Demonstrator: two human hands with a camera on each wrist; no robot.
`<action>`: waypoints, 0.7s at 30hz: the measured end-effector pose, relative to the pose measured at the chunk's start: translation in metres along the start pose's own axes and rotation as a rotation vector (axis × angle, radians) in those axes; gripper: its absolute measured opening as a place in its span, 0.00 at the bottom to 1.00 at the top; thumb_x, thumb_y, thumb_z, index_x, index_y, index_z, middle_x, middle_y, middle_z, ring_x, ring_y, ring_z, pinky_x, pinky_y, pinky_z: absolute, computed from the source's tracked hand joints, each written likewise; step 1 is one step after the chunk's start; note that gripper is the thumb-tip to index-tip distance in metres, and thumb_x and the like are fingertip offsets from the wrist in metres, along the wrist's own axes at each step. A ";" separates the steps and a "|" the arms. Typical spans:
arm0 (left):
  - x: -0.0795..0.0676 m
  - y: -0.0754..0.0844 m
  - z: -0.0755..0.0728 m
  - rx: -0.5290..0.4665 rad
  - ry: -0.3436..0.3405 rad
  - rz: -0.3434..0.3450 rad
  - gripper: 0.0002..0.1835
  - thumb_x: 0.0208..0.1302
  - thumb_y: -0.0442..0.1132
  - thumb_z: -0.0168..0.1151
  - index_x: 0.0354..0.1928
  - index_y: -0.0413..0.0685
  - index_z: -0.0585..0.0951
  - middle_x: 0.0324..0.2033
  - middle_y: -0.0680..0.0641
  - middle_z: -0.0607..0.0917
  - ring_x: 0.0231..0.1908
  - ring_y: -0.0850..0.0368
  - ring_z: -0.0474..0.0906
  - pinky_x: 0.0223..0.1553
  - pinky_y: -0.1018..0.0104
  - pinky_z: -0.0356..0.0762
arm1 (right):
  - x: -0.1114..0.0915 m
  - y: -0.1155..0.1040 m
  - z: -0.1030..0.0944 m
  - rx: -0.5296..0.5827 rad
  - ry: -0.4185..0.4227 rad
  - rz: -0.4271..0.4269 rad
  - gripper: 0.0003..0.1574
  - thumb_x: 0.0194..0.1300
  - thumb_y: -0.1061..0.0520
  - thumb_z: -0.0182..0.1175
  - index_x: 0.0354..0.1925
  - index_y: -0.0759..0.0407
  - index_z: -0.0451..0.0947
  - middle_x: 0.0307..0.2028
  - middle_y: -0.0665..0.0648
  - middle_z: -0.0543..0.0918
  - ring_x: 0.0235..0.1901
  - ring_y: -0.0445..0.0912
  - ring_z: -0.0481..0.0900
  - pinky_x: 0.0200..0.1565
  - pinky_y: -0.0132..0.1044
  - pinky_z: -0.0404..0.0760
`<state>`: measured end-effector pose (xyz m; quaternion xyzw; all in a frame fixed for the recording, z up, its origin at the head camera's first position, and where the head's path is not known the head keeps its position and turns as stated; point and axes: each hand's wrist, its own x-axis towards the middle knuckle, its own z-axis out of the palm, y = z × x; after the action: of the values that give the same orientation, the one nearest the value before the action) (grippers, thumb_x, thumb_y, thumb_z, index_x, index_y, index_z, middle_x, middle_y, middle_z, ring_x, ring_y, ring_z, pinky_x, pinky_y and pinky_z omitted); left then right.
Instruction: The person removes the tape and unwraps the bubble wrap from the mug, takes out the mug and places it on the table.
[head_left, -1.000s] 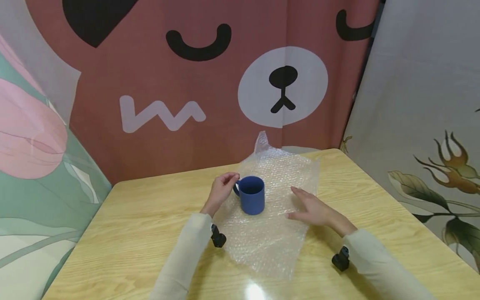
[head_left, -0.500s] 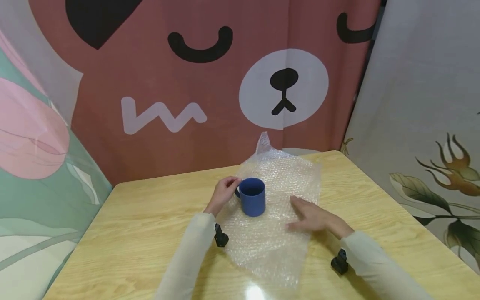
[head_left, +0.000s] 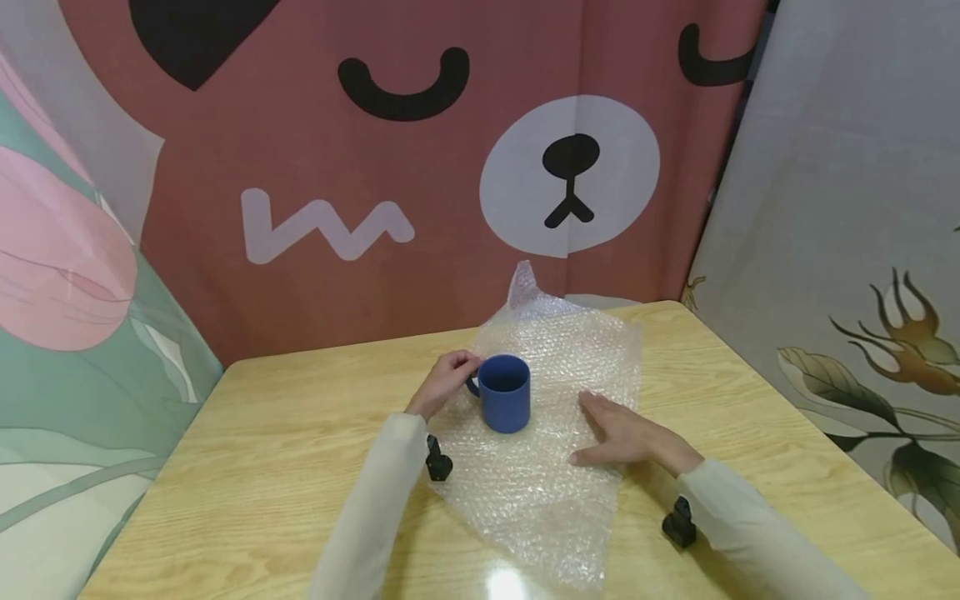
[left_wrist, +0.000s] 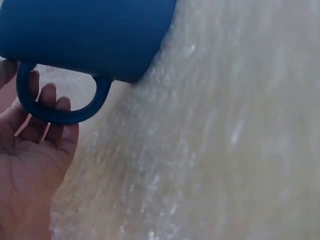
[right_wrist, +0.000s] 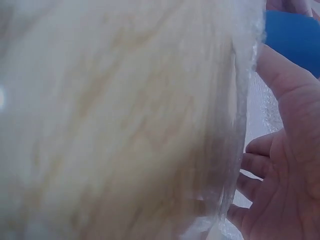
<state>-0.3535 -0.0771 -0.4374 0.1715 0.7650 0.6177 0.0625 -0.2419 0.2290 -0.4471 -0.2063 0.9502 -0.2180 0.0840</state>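
Observation:
A blue mug (head_left: 506,402) stands upright on a sheet of bubble wrap (head_left: 525,492), its handle (left_wrist: 62,116) turned to the left. My left hand (head_left: 442,382) holds the mug by this handle; in the left wrist view, fingertips show through the loop. To the right of the mug, my right hand (head_left: 626,432) lies over the right part of the bubble wrap with thumb and fingers spread. The right wrist view shows this hand's fingers (right_wrist: 255,165) at the sheet's raised edge, the mug partly visible beyond the thumb.
The wooden table (head_left: 300,450) extends on both sides of the bubble wrap. A far corner of the sheet sticks up against the red bear-print curtain (head_left: 337,292) behind. A flowered grey cloth (head_left: 840,250) hangs along the right side.
My right hand has shifted slightly toward me, and the near corner of the bubble wrap has slid forward and right. The left hand keeps its hold on the mug, which has barely moved.

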 end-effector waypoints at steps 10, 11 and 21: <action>0.005 -0.010 -0.006 -0.012 -0.140 0.039 0.15 0.76 0.38 0.49 0.27 0.44 0.74 0.28 0.50 0.76 0.35 0.54 0.73 0.45 0.55 0.72 | 0.001 0.003 0.000 0.000 -0.012 -0.007 0.70 0.56 0.29 0.64 0.72 0.74 0.45 0.72 0.72 0.48 0.71 0.65 0.45 0.68 0.57 0.47; 0.006 -0.010 -0.006 -0.024 -0.158 0.041 0.16 0.76 0.38 0.48 0.26 0.45 0.74 0.27 0.50 0.75 0.34 0.55 0.73 0.45 0.55 0.72 | 0.001 0.003 0.000 0.001 -0.012 -0.006 0.70 0.56 0.29 0.64 0.73 0.74 0.45 0.72 0.72 0.48 0.71 0.65 0.45 0.68 0.57 0.47; 0.005 -0.010 -0.012 -0.131 -0.268 0.008 0.19 0.76 0.35 0.46 0.23 0.37 0.70 0.27 0.48 0.70 0.30 0.55 0.67 0.37 0.64 0.66 | 0.001 0.003 -0.001 0.013 -0.006 -0.022 0.70 0.55 0.30 0.65 0.72 0.75 0.45 0.72 0.73 0.49 0.71 0.65 0.46 0.68 0.57 0.47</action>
<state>-0.3636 -0.0886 -0.4437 0.2511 0.7070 0.6382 0.1726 -0.2438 0.2310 -0.4476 -0.2169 0.9461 -0.2246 0.0856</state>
